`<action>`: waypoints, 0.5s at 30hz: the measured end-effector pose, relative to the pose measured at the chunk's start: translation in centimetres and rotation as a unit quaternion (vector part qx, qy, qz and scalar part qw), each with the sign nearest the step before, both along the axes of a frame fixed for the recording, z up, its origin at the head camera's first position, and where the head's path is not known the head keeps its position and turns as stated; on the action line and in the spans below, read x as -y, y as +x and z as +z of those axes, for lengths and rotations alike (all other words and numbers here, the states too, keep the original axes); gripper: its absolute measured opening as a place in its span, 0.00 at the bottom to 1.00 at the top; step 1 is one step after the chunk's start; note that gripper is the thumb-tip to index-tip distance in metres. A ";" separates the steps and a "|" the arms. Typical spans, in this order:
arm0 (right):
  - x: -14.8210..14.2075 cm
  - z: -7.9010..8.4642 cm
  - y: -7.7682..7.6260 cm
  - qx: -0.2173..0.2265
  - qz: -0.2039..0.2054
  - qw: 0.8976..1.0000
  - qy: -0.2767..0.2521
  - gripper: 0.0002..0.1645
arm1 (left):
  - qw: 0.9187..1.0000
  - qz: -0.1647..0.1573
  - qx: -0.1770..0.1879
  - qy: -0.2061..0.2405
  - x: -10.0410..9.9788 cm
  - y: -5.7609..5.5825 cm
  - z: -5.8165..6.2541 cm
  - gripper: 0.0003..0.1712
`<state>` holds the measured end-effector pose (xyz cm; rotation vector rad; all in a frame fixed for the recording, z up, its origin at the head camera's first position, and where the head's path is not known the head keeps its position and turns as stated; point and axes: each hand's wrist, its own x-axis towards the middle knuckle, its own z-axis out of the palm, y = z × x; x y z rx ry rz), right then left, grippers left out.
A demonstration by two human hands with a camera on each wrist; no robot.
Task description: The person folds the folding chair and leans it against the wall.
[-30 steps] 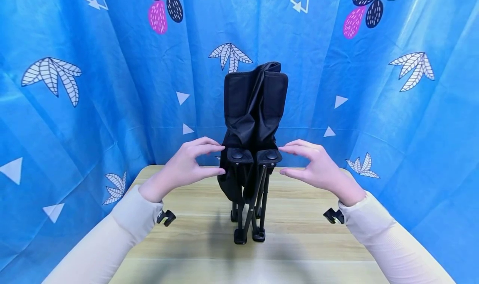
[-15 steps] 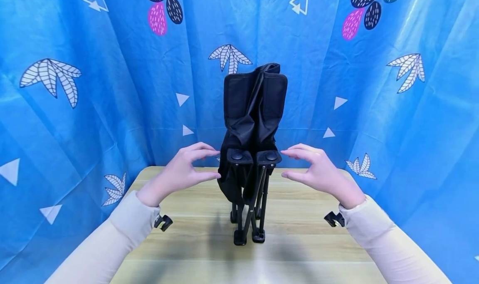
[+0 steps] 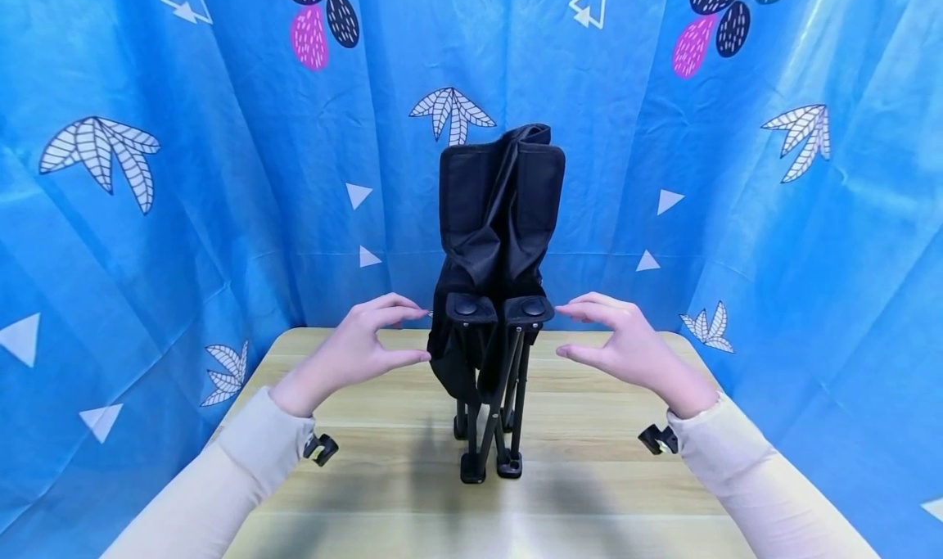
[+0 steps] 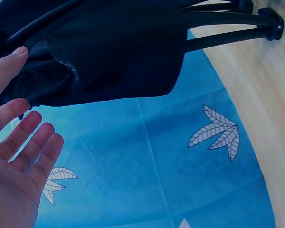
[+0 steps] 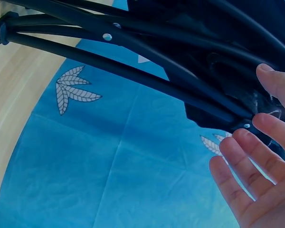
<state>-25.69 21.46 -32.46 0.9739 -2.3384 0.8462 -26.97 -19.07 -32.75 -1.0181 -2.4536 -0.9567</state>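
Observation:
A black folding chair [image 3: 497,256] stands upright and folded in the middle of the table. Its fabric is bunched between two back panels, and below it the thin crossed legs [image 3: 495,416] end in black feet on the wood. My left hand [image 3: 361,342] is held at the chair's left side, thumb and fingers spread apart, holding nothing. On the other side my right hand [image 3: 626,342] mirrors it, likewise holding nothing. In the left wrist view the dark fabric [image 4: 118,52] lies just beyond the fingers; the right wrist view shows riveted leg tubes [image 5: 147,61] near the fingertips.
The light wooden table [image 3: 354,493] has rounded back corners. Blue patterned curtain [image 3: 331,174] hangs closely behind it and along both sides. A small black device [image 3: 321,448] sits at the left cuff, and another black device [image 3: 658,439] at the right cuff.
Both hands have dropped slightly and drawn a little outward, away from the chair's sides. The chair stays in place.

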 end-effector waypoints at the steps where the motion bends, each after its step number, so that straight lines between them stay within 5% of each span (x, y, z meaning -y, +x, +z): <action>1: 0.0 -0.1 0.0 0.004 -0.001 1.000 -0.001 0.30 | 1.000 0.000 0.001 0.000 0.0 0.0 -0.2 0.29; 15: -0.2 -1.8 -0.3 0.032 -0.012 0.999 0.002 0.29 | 1.000 0.019 0.004 -0.014 0.3 -0.5 -2.1 0.29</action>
